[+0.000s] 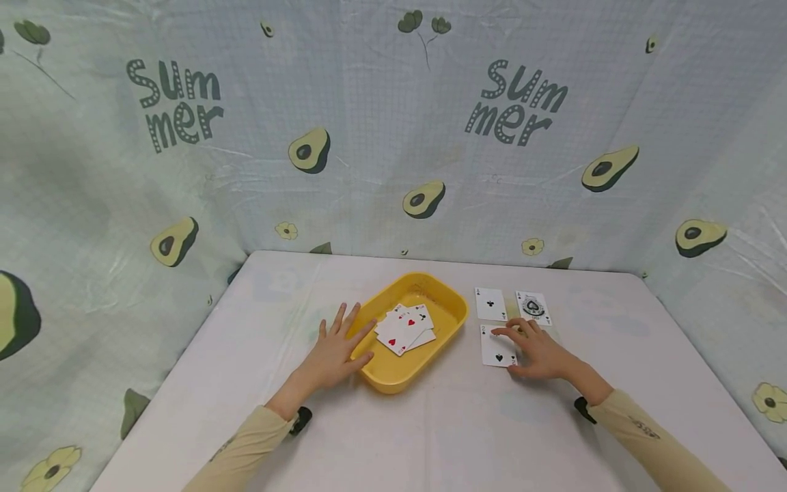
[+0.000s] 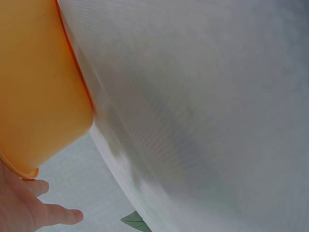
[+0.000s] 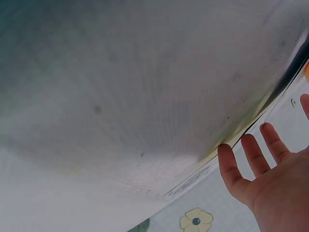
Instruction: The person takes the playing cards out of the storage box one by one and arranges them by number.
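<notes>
- Okay, I've got the left hand (image 1: 332,357) at the left side of the yellow tray (image 1: 389,381) – fingers spread wide, thumb and index over the rim, nothing gripped
- Left wrist view shows fingers right by the tray's rim, the rest cut off by the frame
- Tray sits at a slant on the white table (image 1: 424,444), a few overlapping cards inside, heart card (image 1: 401,333) on top
- Right hand (image 1: 541,357) is over the lower spade card (image 1: 490,350) – thumb and index well apart, fingers lightly bent, firm contact with it I can't tell
- That card lies face up on the table, right of the tray
- Just behind it, club card (image 1: 482,311) on the left, ornate spade card (image 1: 522,301) on the right, both face up
- Printed cloth (image 1: 369,89) hangs behind the table, avocados and "summer" lettering on it
</notes>
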Demonstrator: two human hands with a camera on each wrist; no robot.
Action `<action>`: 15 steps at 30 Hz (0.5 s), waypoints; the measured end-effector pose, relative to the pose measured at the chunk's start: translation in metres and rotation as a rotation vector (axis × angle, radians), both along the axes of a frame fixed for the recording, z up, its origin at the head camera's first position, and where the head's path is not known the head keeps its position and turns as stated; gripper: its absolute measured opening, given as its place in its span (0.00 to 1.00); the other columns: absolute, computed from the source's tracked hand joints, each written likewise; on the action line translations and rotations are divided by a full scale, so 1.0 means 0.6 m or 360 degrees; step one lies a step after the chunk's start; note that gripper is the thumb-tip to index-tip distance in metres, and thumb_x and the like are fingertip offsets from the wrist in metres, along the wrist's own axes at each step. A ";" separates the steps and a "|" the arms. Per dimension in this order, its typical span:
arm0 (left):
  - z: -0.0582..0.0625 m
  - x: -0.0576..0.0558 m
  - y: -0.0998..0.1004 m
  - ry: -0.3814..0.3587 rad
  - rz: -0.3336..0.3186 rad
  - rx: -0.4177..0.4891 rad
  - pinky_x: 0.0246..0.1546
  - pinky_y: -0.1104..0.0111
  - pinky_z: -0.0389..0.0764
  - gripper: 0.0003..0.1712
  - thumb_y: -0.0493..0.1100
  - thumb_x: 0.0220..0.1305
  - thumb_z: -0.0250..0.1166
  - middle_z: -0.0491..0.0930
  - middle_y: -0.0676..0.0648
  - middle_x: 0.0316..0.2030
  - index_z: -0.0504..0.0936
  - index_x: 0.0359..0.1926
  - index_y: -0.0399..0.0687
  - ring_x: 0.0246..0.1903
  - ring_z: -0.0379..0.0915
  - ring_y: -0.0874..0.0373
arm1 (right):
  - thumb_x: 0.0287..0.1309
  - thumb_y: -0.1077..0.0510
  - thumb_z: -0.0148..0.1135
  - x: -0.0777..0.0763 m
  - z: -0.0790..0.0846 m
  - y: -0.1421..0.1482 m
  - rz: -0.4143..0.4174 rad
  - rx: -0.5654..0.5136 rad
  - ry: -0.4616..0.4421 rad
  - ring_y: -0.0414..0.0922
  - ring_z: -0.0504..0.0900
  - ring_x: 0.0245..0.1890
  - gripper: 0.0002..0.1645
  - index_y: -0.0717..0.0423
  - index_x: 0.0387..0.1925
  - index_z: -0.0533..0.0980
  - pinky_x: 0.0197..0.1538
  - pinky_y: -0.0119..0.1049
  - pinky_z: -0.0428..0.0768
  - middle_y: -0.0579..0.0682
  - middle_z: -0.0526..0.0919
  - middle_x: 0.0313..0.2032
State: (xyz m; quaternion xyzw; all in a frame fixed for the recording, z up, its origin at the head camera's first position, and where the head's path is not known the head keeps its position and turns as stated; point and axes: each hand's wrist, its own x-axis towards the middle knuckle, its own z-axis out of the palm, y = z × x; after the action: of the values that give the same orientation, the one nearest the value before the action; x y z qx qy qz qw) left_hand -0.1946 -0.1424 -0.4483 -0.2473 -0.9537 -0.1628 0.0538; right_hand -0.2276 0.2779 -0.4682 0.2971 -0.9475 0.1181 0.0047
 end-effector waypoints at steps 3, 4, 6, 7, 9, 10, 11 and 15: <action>0.000 0.000 0.000 0.0006 -0.0001 -0.0007 0.55 0.33 0.46 0.34 0.60 0.61 0.51 0.42 0.41 0.69 0.56 0.66 0.58 0.68 0.30 0.40 | 0.42 0.46 0.65 -0.002 -0.001 0.001 -0.0010 0.0011 -0.0014 0.51 0.62 0.51 0.38 0.39 0.58 0.63 0.48 0.52 0.67 0.51 0.63 0.54; 0.001 0.000 0.000 0.0004 0.0002 -0.0013 0.55 0.33 0.46 0.34 0.60 0.61 0.50 0.42 0.41 0.69 0.56 0.66 0.59 0.68 0.30 0.40 | 0.42 0.46 0.65 -0.002 0.000 0.002 -0.0010 0.0014 -0.0016 0.51 0.62 0.51 0.38 0.39 0.58 0.63 0.49 0.52 0.67 0.51 0.63 0.54; 0.001 0.000 0.000 0.0001 0.0002 -0.0010 0.55 0.33 0.46 0.34 0.60 0.61 0.50 0.42 0.41 0.69 0.56 0.66 0.59 0.68 0.30 0.40 | 0.42 0.47 0.65 -0.002 0.000 0.003 -0.0009 0.0017 -0.0015 0.52 0.62 0.51 0.38 0.39 0.59 0.63 0.49 0.52 0.67 0.51 0.63 0.54; 0.001 0.000 0.000 0.0003 0.0002 -0.0013 0.55 0.33 0.46 0.34 0.60 0.61 0.50 0.42 0.41 0.69 0.56 0.66 0.59 0.68 0.30 0.40 | 0.42 0.47 0.65 -0.002 0.001 0.003 -0.0006 0.0013 -0.0015 0.52 0.62 0.51 0.38 0.40 0.58 0.63 0.49 0.53 0.67 0.52 0.63 0.54; 0.001 0.000 0.000 0.0011 0.0005 -0.0022 0.55 0.33 0.46 0.34 0.60 0.61 0.50 0.42 0.41 0.69 0.55 0.66 0.59 0.68 0.31 0.40 | 0.42 0.47 0.65 -0.002 0.002 0.003 0.0001 0.0012 -0.0012 0.52 0.62 0.51 0.38 0.40 0.58 0.64 0.49 0.53 0.67 0.52 0.63 0.54; 0.001 0.000 0.000 0.0015 0.0005 -0.0020 0.55 0.33 0.46 0.34 0.60 0.61 0.50 0.43 0.40 0.69 0.56 0.66 0.59 0.68 0.31 0.39 | 0.42 0.47 0.65 -0.002 0.003 0.003 0.0004 0.0010 -0.0011 0.52 0.62 0.50 0.38 0.40 0.58 0.64 0.49 0.53 0.67 0.52 0.63 0.54; 0.001 0.000 0.000 0.0025 0.0003 -0.0017 0.55 0.33 0.47 0.34 0.60 0.61 0.50 0.44 0.40 0.69 0.56 0.66 0.59 0.68 0.32 0.39 | 0.42 0.47 0.65 -0.002 0.003 0.003 0.0008 0.0006 -0.0013 0.52 0.62 0.50 0.38 0.41 0.58 0.64 0.48 0.53 0.67 0.52 0.63 0.54; 0.001 0.001 0.000 0.0040 0.0001 -0.0016 0.54 0.33 0.48 0.34 0.60 0.61 0.50 0.44 0.40 0.69 0.57 0.66 0.58 0.68 0.34 0.38 | 0.42 0.47 0.65 -0.001 0.002 0.002 0.0004 0.0003 -0.0024 0.52 0.62 0.51 0.38 0.40 0.58 0.64 0.49 0.54 0.66 0.52 0.63 0.54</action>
State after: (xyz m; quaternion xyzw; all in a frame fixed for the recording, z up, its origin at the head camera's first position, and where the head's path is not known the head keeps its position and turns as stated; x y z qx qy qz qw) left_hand -0.1941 -0.1424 -0.4478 -0.2492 -0.9538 -0.1548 0.0647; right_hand -0.2281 0.2790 -0.4671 0.2974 -0.9472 0.1195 -0.0029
